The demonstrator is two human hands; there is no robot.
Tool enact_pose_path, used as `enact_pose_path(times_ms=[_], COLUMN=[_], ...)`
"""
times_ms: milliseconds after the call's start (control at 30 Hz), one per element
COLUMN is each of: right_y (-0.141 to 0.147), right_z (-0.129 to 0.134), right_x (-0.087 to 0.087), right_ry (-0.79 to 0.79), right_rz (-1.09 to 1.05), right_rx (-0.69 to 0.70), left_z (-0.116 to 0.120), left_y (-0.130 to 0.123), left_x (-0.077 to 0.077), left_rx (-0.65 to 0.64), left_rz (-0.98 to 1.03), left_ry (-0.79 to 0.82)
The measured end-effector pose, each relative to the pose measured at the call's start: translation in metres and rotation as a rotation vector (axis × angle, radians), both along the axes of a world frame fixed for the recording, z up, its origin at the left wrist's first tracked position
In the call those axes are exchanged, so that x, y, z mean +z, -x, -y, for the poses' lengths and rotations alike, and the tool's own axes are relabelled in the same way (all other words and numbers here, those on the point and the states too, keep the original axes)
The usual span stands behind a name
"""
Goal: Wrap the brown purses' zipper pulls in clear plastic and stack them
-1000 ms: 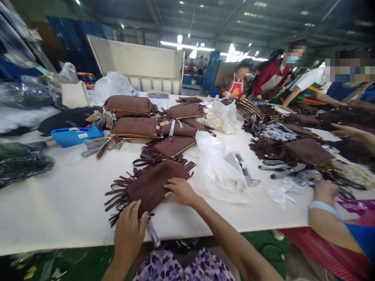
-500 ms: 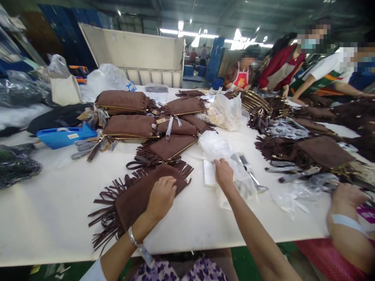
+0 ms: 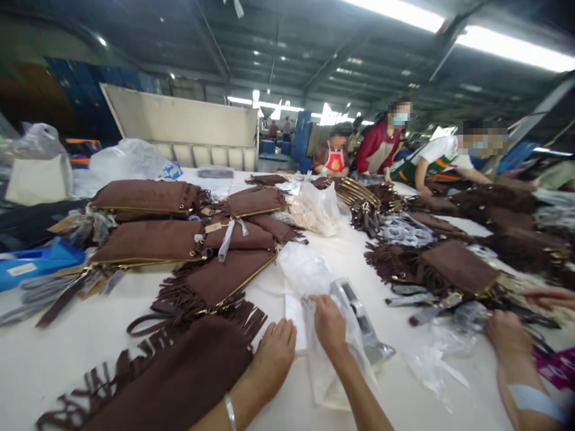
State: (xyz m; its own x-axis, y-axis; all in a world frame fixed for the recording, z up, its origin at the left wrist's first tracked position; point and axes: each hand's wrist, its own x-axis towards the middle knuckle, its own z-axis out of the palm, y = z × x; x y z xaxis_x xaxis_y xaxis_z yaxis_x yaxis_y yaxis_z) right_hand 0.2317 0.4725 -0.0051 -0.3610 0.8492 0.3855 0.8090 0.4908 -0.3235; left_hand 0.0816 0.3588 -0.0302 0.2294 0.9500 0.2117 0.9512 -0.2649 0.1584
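Between my arms and the front of the table lies a brown fringed bag (image 3: 193, 365). Just off its right end, my left hand (image 3: 275, 353) rests palm down with fingers stretched out and nothing held. My right hand (image 3: 330, 323) pinches the edge of a clear plastic bag (image 3: 335, 380), which lies loosely under the hand and wrist. White sheets (image 3: 294, 317) lie between the two hands. A tape dispenser (image 3: 359, 314) stands right of my right hand, partly covered by the plastic.
Several brown fringed bags (image 3: 148, 239) lie stacked ahead on the left, beside a blue tape dispenser (image 3: 40, 263). More brown bags (image 3: 458, 263) are piled on the right. A neighbour's hand (image 3: 510, 335) works at the right edge; other people stand across the table (image 3: 354, 257).
My left hand has slid right, off the brown bag to the table beside the white sheets. My right hand stays on the clear plastic. The camera view has tilted up and turned right.
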Motion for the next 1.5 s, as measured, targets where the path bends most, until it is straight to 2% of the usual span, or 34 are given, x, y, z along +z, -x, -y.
enact_pose_path(times_ms=[100,167,300,467,600,700,833,933,1033,1133,1267,1367,1500], right_y=[-0.002,-0.002,-0.001,-0.003,-0.009,-0.012,-0.013,-0.014,-0.014,-0.015,-0.015,-0.017,-0.023], right_z=[-0.002,-0.001,0.001,0.003,0.003,0.0,-0.003,-0.003,-0.005,-0.003,0.008,0.015,0.015], right_x=[-0.004,-0.004,-0.005,-0.005,-0.001,-0.003,-0.003,0.0,0.0,0.003,0.013,0.018,0.014], right_ry=[-0.042,-0.053,-0.047,0.011,0.063,0.07,0.069,0.072,0.105,0.142,0.11,0.098,0.151], right_rz=[0.015,0.022,-0.01,-0.014,-0.035,-0.063,-0.028,-0.028,-0.056,-0.055,-0.064,-0.056,-0.049], right_rx=[0.001,0.0,0.004,0.044,0.091,0.103,0.12,0.136,0.141,0.138,0.168,0.194,0.204], left_z=[-0.007,-0.007,-0.008,-0.009,-0.006,-0.004,0.001,0.005,0.004,0.0,-0.007,-0.01,-0.007], left_y=[-0.004,-0.004,-0.005,-0.009,-0.009,-0.005,-0.001,0.001,0.003,0.005,0.009,0.009,0.006], left_x=[-0.022,-0.025,-0.013,0.015,0.034,0.032,0.024,0.024,0.029,0.033,0.033,0.032,0.033], left_rx=[-0.01,-0.007,0.013,0.112,0.111,0.059,0.06,0.055,0.121,0.255,0.379,0.393,0.326], left_rz=[-0.091,-0.095,-0.032,0.012,0.011,0.07,0.236,0.324,0.404,0.538,0.702,0.774,0.788], left_ry=[-0.018,-0.007,0.037,0.097,0.099,0.118,0.118,0.125,0.152,0.135,0.123,0.136,0.125])
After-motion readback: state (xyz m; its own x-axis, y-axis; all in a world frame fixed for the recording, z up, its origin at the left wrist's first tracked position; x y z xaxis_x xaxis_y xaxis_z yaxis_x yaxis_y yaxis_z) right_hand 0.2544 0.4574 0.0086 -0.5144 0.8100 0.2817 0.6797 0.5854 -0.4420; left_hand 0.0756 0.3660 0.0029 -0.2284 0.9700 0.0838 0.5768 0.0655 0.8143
